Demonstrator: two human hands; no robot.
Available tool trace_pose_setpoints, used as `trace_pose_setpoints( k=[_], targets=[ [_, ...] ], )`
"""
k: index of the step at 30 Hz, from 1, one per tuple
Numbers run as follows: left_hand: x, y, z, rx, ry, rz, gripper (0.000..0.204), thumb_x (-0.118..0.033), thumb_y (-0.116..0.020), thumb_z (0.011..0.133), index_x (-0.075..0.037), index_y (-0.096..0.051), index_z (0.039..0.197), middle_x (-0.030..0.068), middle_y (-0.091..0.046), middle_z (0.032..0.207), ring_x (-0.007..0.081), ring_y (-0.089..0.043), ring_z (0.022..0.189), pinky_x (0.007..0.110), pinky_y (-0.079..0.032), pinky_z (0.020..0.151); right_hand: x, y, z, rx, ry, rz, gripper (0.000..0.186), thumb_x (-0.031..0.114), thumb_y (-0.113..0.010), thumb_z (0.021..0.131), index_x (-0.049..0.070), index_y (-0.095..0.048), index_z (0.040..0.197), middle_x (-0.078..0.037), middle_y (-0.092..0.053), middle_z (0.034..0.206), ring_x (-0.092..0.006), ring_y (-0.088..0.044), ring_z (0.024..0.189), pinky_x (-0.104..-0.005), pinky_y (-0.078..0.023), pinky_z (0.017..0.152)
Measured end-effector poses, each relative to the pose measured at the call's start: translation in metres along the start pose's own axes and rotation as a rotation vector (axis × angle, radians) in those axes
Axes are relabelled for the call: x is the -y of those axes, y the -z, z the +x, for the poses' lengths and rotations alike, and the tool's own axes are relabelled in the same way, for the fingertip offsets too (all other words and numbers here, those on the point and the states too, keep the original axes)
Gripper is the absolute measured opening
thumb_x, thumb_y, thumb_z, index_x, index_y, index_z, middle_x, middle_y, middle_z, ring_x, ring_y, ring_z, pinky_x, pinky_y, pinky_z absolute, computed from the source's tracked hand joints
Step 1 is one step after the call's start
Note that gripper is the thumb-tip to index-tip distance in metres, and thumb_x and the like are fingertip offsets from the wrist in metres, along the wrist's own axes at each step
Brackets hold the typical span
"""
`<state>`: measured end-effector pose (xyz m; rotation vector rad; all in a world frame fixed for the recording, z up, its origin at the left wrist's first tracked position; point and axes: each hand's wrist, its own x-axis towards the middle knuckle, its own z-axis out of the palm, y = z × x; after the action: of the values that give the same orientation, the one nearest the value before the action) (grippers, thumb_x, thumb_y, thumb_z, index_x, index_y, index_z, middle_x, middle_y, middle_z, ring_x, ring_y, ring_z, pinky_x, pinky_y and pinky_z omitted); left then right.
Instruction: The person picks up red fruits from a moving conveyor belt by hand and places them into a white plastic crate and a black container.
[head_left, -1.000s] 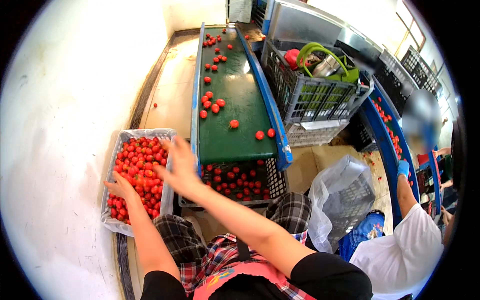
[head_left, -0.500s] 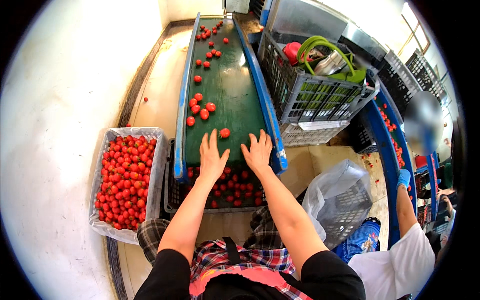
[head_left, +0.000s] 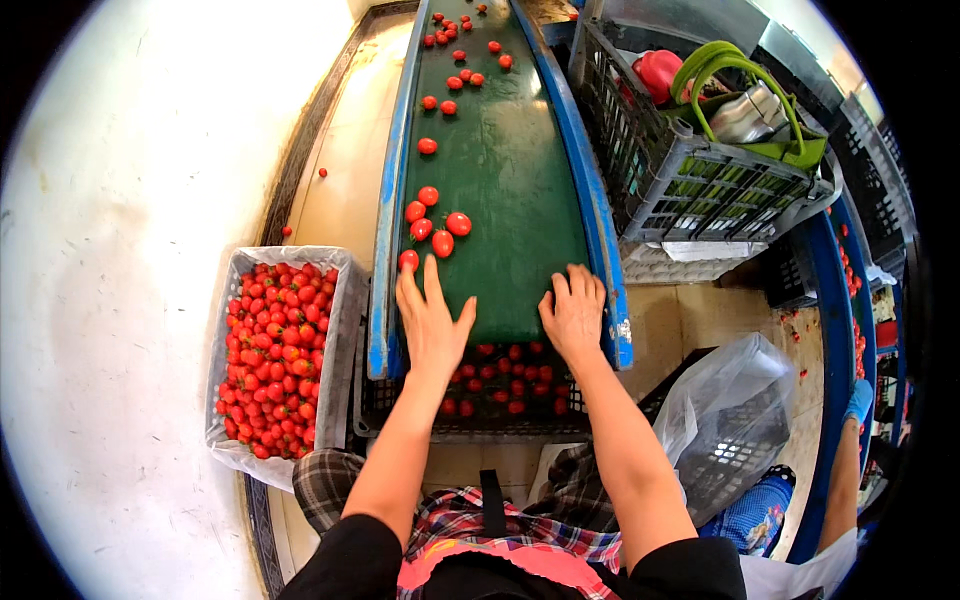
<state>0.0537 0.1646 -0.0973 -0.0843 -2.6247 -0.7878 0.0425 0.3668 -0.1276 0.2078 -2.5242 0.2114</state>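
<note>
A green conveyor belt [head_left: 500,170] with blue side rails runs toward me, carrying several red cherry tomatoes [head_left: 458,224], mostly along its left half. My left hand [head_left: 430,335] is at the belt's near left end, fingers spread, fingertips beside or touching a tomato. At the right, beside the rail, my right hand [head_left: 572,320] rests on the belt with fingers curved and apart, holding nothing. Below the belt's end, a black mesh crate [head_left: 470,425] holds more tomatoes, partly hidden by my arms. A plastic-lined box [head_left: 345,285] full of tomatoes stands left of it.
Stacked crates [head_left: 660,195] with a green bag stand right of the belt. A clear plastic bag [head_left: 720,390] covers a crate lower right. Beside a second blue conveyor [head_left: 830,480], a co-worker's blue-gloved hand [head_left: 857,400] reaches in. A white wall [head_left: 130,300] is at left.
My hands moved from the lined box onto the belt's near end. The single tomato that lay between them half a second ago is gone from there. The view has shifted.
</note>
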Motion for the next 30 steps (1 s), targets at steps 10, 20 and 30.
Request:
trace_pose_setpoints(
  k=[10,20,30],
  targets=[
    [0.023,-0.065,0.131,0.164,0.130,0.300,0.078,-0.052,-0.069,0.067,-0.024,-0.039,0.134,0.0197,-0.020,0.143,0.0406,-0.028,0.126,0.055,-0.034,0.094,-0.005,-0.003,0.010,0.041,-0.185,0.202,0.018,0.016,-0.063,0.077,0.008,-0.060,0.093,-0.008,-0.056,0.104,-0.0262,-0.057,0.084,-0.0383,-0.051,0.062],
    [0.013,-0.039,0.058,0.169,0.000,0.236,0.035,-0.035,-0.070,0.065,-0.010,-0.060,0.087,0.0129,-0.041,0.121,0.0326,-0.047,0.104,0.047,-0.049,0.071,0.007,-0.003,0.018,0.200,-0.226,0.311,0.017,0.020,-0.065,0.077,0.006,-0.061,0.085,-0.008,-0.058,0.088,-0.0276,-0.059,0.079,-0.0376,-0.051,0.064],
    [-0.023,-0.009,0.022,0.004,0.668,-0.895,0.030,-0.030,-0.065,0.080,-0.001,-0.063,0.082,0.0127,-0.059,0.083,0.0244,-0.058,0.085,0.036,-0.048,0.069,0.100,0.008,0.035,0.622,-1.212,1.627,0.033,0.039,-0.044,0.092,0.008,-0.057,0.094,-0.001,-0.051,0.065,-0.0116,-0.046,0.046,-0.0250,-0.034,0.037]
  ],
)
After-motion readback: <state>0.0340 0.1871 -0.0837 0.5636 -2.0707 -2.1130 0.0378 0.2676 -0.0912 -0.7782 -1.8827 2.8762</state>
